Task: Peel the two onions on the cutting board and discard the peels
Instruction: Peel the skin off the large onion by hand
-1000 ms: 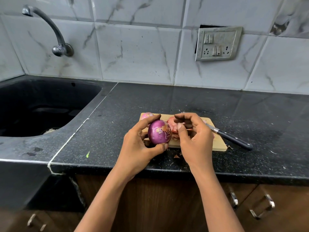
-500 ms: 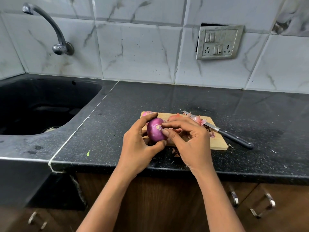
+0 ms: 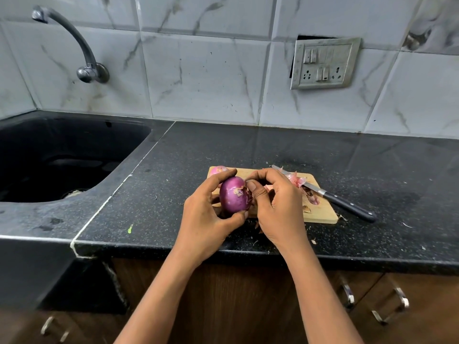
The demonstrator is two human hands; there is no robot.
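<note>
The left hand [image 3: 208, 214] grips a purple onion [image 3: 233, 197], right hand [image 3: 279, 207] pinching it.

The worktop [image 3: 285, 145] is glossy black speckled stone. The cutting board [image 3: 323, 212] is pale matt wood. The knife [image 3: 342, 203] has a metal blade and black handle. The onion [image 3: 233, 197] looks smooth, shiny purple.

No readable text, label or number anywhere.
</note>
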